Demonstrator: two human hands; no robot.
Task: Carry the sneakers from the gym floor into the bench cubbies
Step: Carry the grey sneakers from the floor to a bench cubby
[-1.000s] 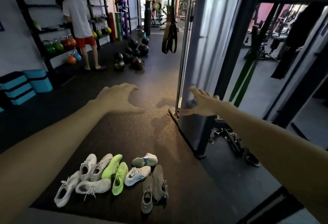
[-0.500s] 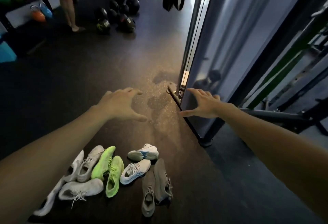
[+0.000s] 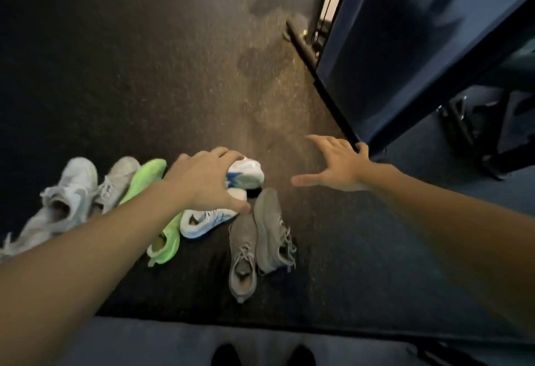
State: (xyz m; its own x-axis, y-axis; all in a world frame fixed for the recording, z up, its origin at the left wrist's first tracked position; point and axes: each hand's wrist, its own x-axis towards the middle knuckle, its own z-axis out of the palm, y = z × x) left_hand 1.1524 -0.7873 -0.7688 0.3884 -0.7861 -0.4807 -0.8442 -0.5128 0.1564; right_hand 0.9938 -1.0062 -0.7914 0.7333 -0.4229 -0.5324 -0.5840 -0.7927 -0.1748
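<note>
Fingers [image 3: 223, 152] of the left hand [image 3: 202, 183] were bent a little and spread over the white and blue sneakers [image 3: 246, 173], and I could not tell if they touched them or only hung above. Half a second before, this hand was higher up over bare floor, away from the pile. Now it had come down right over the shoes. The right hand [image 3: 338, 167] had dropped lower too. Its fingers [image 3: 320, 141] were spread wide, the thumb stuck out to the left, and it held nothing. It was just to the right of the left hand's fingers, over the dark gym floor [image 3: 144, 61].

All the sneakers lay on the floor in one pile. Under the left hand's fingers and palm lay the white and blue pair, one shoe past the fingertips and the other [image 3: 202, 221] nearer the person. Just left of the fingers were the bright green sneakers [image 3: 147, 174], partly hidden by the left arm. Further left were the white and pale grey sneakers [image 3: 72, 189]. Below and right of the thumb lay the two tan sneakers [image 3: 260, 238], side by side and touching.

The head had tipped down, so the far wall and the other person were out of view. Right of the right hand's fingers stood a big dark gym machine [image 3: 405, 61], its metal base bar [image 3: 304, 44] running along the floor. The person's own dark shoe tips [image 3: 225, 355] showed at the bottom.
</note>
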